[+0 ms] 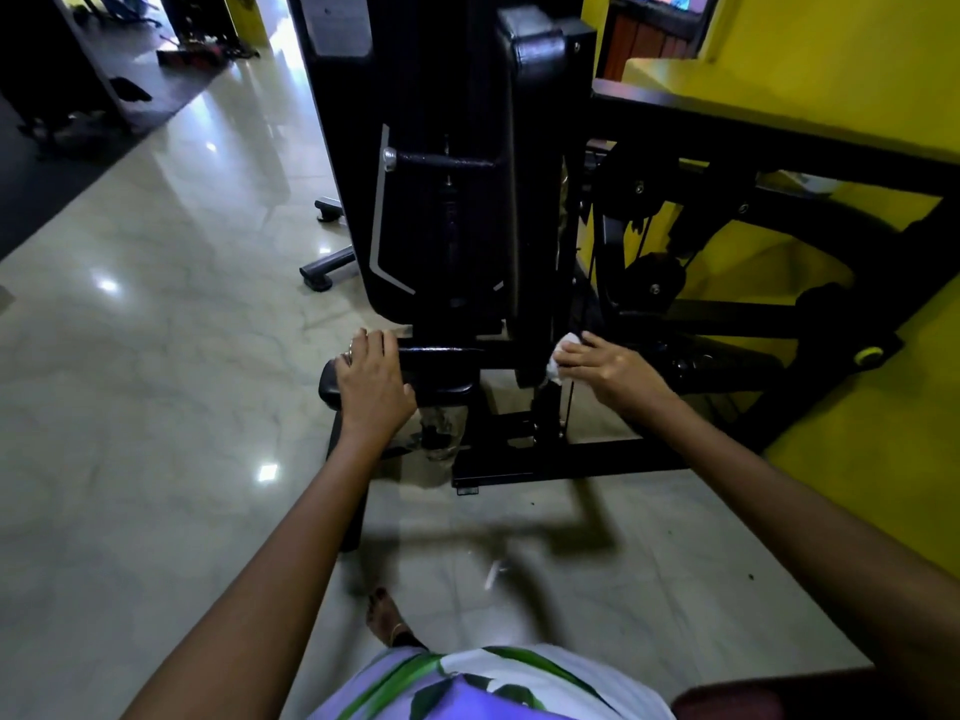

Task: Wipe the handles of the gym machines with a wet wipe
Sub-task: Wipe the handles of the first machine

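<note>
A black gym machine stands in front of me on a pale tiled floor. Low on it, a black horizontal bar runs above a padded black seat. My left hand rests on the seat's left end, its fingers curled over the bar's left end. My right hand pinches a crumpled white wet wipe and presses it against a black upright post at the bar's right end. Most of the wipe is hidden by my fingers.
The machine's black frame spreads over the floor below my hands. Pulleys and cables sit behind my right hand, in front of a yellow wall. Dark floor mats lie at the far left. My foot stands near the frame.
</note>
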Tool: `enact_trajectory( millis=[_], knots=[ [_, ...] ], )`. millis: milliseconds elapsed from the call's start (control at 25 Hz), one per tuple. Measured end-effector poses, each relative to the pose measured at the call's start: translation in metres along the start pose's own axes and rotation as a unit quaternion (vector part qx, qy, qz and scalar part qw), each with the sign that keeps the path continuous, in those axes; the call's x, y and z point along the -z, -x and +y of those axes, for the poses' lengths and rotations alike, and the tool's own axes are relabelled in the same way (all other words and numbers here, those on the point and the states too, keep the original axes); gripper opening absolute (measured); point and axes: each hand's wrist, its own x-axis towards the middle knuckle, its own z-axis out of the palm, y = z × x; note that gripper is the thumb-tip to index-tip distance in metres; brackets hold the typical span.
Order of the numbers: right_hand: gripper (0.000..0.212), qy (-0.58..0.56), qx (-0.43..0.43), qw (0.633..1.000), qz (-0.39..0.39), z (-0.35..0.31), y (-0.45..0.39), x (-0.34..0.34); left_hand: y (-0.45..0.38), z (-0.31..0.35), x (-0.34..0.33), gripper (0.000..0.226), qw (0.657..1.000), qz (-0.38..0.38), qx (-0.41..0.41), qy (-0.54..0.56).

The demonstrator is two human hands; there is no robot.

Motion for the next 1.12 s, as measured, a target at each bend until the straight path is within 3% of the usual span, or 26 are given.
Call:
enact_trajectory(
  millis=[120,360,520,600,680,880,1120],
  knots=[
    [0.048,0.005,-0.079,0.996,-0.046,0.022,0.025,0.015,0.001,-0.002,0.001,0.064,1.000,-0.013,-0.001,0.003],
    [0.030,-0.041,-0.244,0.953,-0.177,0.037,0.029,0.036,0.000,-0.004,-0.001,0.067,1.000,-0.017,-0.005,0.011],
    [0.027,0.019,-0.412,0.907,-0.086,0.046,0.012,0.046,0.000,-0.004,-0.003,0.068,1.000,-0.018,-0.001,0.021],
    [0.022,0.021,-0.470,0.874,-0.122,0.036,0.003,0.040,0.000,-0.003,-0.004,0.071,0.999,-0.021,0.004,0.025],
    [0.022,-0.002,-0.476,0.867,-0.150,0.018,-0.007,0.027,0.000,-0.002,-0.005,0.075,0.999,-0.024,0.004,0.030],
    [0.027,-0.136,-0.434,0.887,-0.084,0.019,-0.026,0.027,0.000,-0.003,-0.006,0.075,0.999,-0.018,0.001,0.039],
    [0.017,-0.018,-0.454,0.867,-0.204,0.001,-0.049,0.027,0.000,-0.002,-0.006,0.079,0.999,-0.013,0.005,0.050]
  ],
)
